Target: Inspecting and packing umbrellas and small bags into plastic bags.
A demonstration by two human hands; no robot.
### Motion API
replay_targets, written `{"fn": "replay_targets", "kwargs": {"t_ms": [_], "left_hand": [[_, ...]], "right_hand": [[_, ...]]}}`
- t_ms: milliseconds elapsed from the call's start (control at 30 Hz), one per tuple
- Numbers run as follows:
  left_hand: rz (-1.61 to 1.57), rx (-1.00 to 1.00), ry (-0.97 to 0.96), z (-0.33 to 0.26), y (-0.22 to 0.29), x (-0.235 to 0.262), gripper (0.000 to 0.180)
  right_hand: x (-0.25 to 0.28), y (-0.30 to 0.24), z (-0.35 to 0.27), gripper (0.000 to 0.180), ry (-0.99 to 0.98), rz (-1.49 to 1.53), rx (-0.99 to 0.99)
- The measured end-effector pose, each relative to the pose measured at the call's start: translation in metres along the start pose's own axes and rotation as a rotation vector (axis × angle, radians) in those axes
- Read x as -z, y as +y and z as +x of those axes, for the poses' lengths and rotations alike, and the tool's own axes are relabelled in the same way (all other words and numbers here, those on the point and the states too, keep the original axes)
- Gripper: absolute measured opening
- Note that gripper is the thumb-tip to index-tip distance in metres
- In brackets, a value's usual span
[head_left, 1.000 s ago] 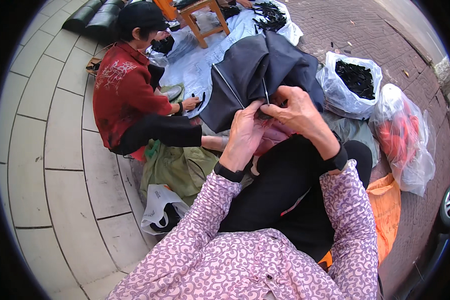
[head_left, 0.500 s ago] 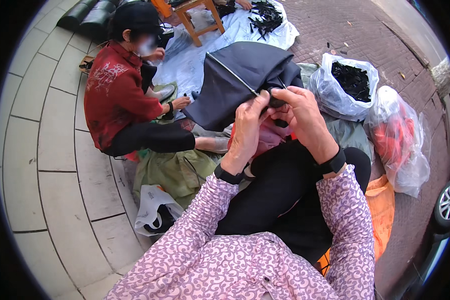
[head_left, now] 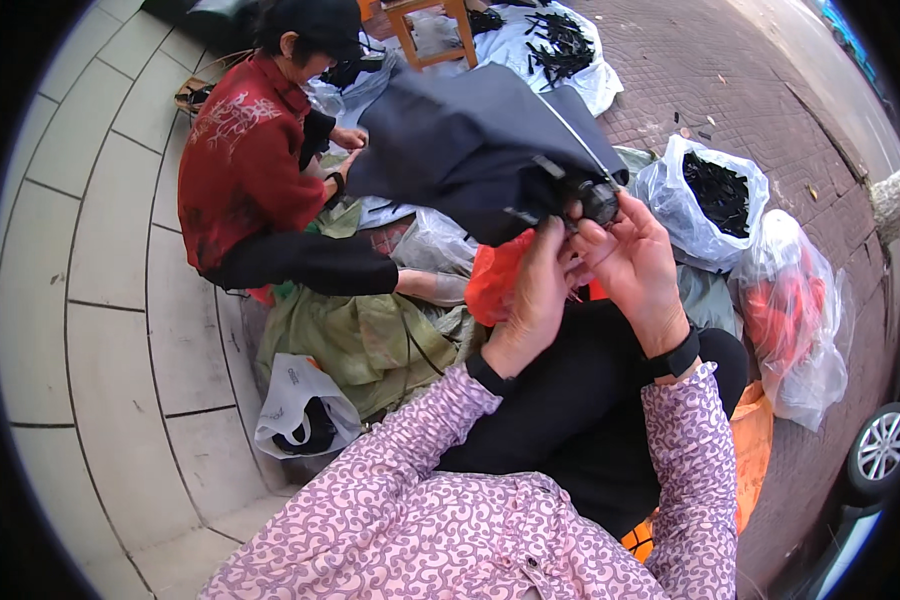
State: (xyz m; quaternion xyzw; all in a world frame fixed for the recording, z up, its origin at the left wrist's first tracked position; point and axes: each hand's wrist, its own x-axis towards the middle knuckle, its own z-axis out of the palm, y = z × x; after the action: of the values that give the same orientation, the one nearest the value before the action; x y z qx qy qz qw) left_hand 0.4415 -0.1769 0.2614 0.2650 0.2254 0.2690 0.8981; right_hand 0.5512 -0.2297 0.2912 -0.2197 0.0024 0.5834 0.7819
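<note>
A dark navy umbrella point(head_left: 450, 140) is partly folded in front of me, its cloth spreading away to the upper left. One thin pale metal rib runs along its right side down to my fingers. My right hand point(head_left: 635, 265) pinches the umbrella around a round black part where the ribs meet. Below and left of it, my left hand point(head_left: 535, 295) grips the cloth's near edge, its fingertips partly hidden. A red plastic bag point(head_left: 495, 280) shows just behind my left hand.
A person in a red jacket point(head_left: 240, 180) sits at the left, hands near the umbrella's left edge. At the right are a white bag of black strips point(head_left: 715, 195) and a clear bag with red contents point(head_left: 785, 320). A white carrier bag point(head_left: 305, 405) lies lower left.
The umbrella has turned, so its visible rib now lies on the right rather than across the middle. My hands have shifted slightly right and down. The other person's hands have risen toward the cloth.
</note>
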Motion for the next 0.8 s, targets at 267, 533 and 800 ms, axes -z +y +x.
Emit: {"fn": "replay_targets", "kwargs": {"t_ms": [267, 533, 800], "left_hand": [[0.008, -0.075, -0.025, 0.025, 0.011, 0.017, 0.029], [-0.117, -0.037, -0.408, 0.057, 0.038, 0.027, 0.023], [0.026, -0.172, -0.018, 0.053, 0.036, 0.024, 0.014]], "right_hand": [[-0.004, 0.002, -0.006, 0.044, -0.229, 0.147, -0.093], [-0.010, 0.003, -0.007, 0.044, -0.262, 0.115, -0.085], [-0.009, 0.002, -0.004, 0.035, -0.023, -0.300, -0.018]]}}
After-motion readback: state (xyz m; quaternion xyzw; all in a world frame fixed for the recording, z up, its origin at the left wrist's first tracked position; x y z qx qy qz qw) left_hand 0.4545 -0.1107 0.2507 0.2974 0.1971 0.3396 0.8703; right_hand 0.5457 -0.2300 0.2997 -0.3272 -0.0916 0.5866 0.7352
